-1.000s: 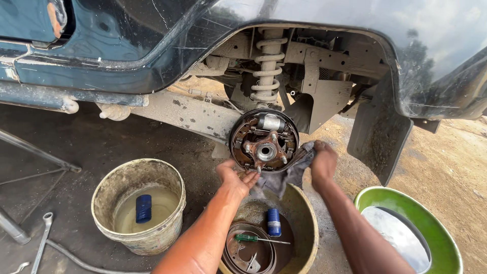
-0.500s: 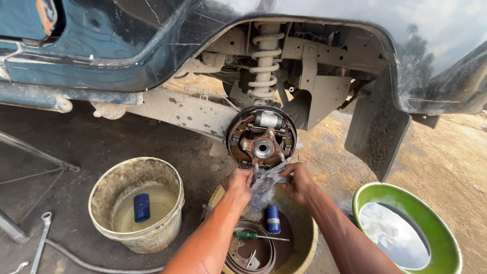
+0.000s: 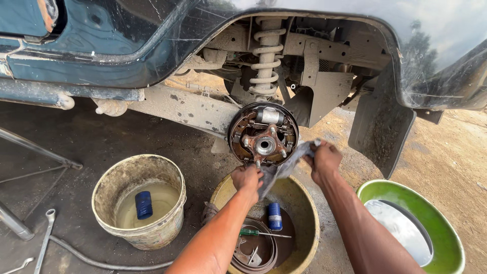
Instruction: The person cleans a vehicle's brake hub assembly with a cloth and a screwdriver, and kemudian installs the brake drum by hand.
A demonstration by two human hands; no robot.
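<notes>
Two bowls and a bucket sit nearest. Right under the hands is a yellow basin (image 3: 306,204) holding a blue can (image 3: 274,216), a green-handled screwdriver (image 3: 263,233) and a round metal part. A dirty bucket (image 3: 107,183) stands out past the left hand, and a green basin (image 3: 437,219) lies beyond the right forearm. Above the yellow basin, the left hand (image 3: 247,178) and right hand (image 3: 324,160) are apart, each clamped on one end of a grey cloth (image 3: 285,168) stretched between them. The cloth runs along the lower right edge of the bare brake (image 3: 264,134), just ahead of the fingers. This looks like wiping the brake's rim, which calls for keeping the cloth taut against the metal. Half a second ago the hands were close together below the brake with the cloth bunched; now the right hand is higher and further right. Furthest off, a coil spring (image 3: 266,56) hangs above the brake.
</notes>
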